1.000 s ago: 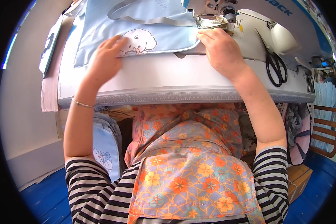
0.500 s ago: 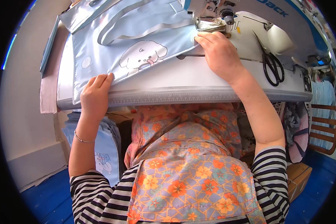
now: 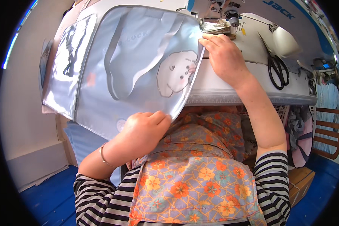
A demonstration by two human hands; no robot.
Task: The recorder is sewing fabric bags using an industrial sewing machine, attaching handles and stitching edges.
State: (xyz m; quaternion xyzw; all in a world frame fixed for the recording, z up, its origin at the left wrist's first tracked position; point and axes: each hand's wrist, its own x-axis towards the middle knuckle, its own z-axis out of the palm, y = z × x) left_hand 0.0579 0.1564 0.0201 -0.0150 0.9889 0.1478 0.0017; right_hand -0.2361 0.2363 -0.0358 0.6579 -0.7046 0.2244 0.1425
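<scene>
A pale blue bag (image 3: 139, 101) with a printed white dog (image 3: 177, 73) lies slanted across the worktop (image 3: 248, 79), its upper right edge just beside the head of the sewing machine (image 3: 248, 9) and its near corner overhanging the front, toward the apron (image 3: 199, 173). The left hand (image 3: 145, 130) has its fingers bunched closed on that near corner; the right hand (image 3: 226, 56) has its fingers closed on the right edge by the machine, both thumbs hidden. The bag looks light, soft and bendy, its shiny face probably slippery and easily creased, so the narrow edging seems the surest place to hold; the loose grey strap (image 3: 108, 69) would likely just flop. Under the worktop's right end, a pink bin (image 3: 309, 145) holds crumpled grey scraps (image 3: 295, 122). A white basket (image 3: 281, 111) shows beside it, contents hidden, and what the brown box (image 3: 300, 184) on the blue floor (image 3: 324, 188) holds cannot be told.
</scene>
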